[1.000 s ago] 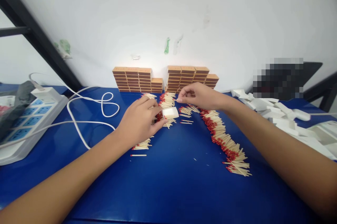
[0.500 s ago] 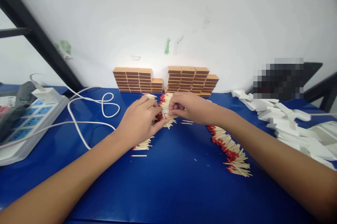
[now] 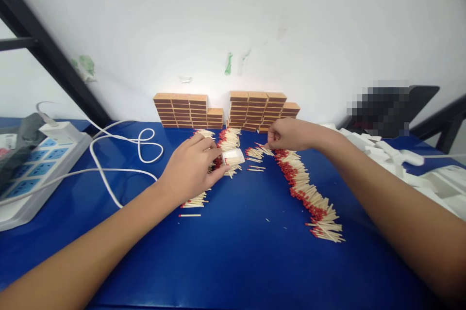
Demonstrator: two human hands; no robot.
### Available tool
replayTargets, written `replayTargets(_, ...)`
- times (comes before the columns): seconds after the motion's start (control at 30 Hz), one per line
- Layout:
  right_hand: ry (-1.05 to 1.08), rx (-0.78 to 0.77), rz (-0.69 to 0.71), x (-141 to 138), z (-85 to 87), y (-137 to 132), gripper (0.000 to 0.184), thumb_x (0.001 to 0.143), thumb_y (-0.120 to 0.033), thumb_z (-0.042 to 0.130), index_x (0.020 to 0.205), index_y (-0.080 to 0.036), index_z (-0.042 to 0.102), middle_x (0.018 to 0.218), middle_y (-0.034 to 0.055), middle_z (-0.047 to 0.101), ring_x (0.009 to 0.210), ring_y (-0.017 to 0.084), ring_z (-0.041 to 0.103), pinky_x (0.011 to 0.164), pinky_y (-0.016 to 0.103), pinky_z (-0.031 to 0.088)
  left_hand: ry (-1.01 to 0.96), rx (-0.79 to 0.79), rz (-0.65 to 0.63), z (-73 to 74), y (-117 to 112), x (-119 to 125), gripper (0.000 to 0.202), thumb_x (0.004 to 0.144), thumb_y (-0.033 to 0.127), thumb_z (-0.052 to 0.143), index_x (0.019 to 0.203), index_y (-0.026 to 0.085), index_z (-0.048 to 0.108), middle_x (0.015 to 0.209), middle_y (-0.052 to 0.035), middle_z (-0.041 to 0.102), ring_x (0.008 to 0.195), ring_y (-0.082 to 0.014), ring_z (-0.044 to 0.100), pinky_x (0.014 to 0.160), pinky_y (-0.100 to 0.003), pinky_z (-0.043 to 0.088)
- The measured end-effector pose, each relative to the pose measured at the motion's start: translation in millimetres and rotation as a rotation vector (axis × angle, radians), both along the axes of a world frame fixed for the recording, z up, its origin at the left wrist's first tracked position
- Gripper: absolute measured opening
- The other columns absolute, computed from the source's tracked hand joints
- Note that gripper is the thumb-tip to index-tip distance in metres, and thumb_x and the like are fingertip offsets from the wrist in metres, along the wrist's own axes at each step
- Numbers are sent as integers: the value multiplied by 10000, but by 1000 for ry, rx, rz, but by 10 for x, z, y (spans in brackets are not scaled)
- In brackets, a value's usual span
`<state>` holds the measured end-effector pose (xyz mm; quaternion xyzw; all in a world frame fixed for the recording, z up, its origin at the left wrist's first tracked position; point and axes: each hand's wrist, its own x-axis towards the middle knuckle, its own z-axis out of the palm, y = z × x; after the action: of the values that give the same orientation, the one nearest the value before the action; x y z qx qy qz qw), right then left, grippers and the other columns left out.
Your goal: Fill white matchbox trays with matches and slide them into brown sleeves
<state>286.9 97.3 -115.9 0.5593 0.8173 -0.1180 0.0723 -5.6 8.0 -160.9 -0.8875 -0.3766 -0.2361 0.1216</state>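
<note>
On the blue table [image 3: 236, 261] a single match [image 3: 189, 215] lies nearest, just in front of a small bundle under the left wrist. To the right, a long row of red-tipped matches [image 3: 309, 196] runs away from the person.

The left hand [image 3: 189, 169] rests on the table with its fingers curled, thumb and fingertips pinching the left end of a small white tray [image 3: 235, 156]. The tray sticks out to the right of the fingers, open side up, over a heap of matches [image 3: 228, 139].

The right hand [image 3: 289, 134] is at the far end of the long row, well apart from the tray, with a few loose matches [image 3: 255, 155] between them. Its fingers are bunched together, tips down at the matches; whether they grip any cannot be told.

Half a second ago the right hand was at the tray, touching the left hand's fingers and covering most of it. It has since drawn away to the right, and the tray shows whole again.

At the left lie a looped white cable [image 3: 120, 155] and a power strip [image 3: 32, 174]; at the right, a pile of white trays [image 3: 400, 159]. Against the wall stand two stacks of brown matchboxes [image 3: 189, 111], just behind the hands.
</note>
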Motion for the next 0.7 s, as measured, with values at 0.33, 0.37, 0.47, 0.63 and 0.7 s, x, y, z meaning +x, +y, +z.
replayTargets(0.33,-37,-131,31,-70,37,-63,218,878,-283,692,681,-210,633,662,11,617,603,150,489,577,328,320,9,-3,3,0,-2,-6,321,1012,436,678,989,136,790,989,-117,737,969,-284,663,901,-450,590)
replayTargets(0.37,-44,-139,43,-78,32,-63,229,878,-274,683,671,-211,609,646,3,586,596,143,463,574,326,298,10,-4,4,2,-3,-2,319,1012,433,678,986,136,791,985,-116,736,963,-281,661,899,-448,591)
replayTargets(0.47,-62,-143,92,-107,15,-65,342,859,-197,646,586,-220,441,571,-39,412,557,117,318,569,334,228,16,-2,8,6,-5,8,313,1010,425,678,990,134,793,978,-115,733,951,-280,654,889,-448,593)
replayTargets(0.63,-83,-144,149,-146,22,-86,457,843,-99,585,572,-229,241,560,-61,192,564,120,153,575,361,169,15,-5,7,11,-7,9,318,1008,427,684,992,129,796,972,-117,728,948,-284,656,882,-450,593)
replayTargets(0.7,-78,-148,156,-146,31,-93,457,844,-86,575,577,-232,233,566,-60,183,568,123,149,576,365,162,14,-5,9,11,-6,7,324,1007,432,685,995,128,797,975,-118,730,946,-286,657,879,-453,595)
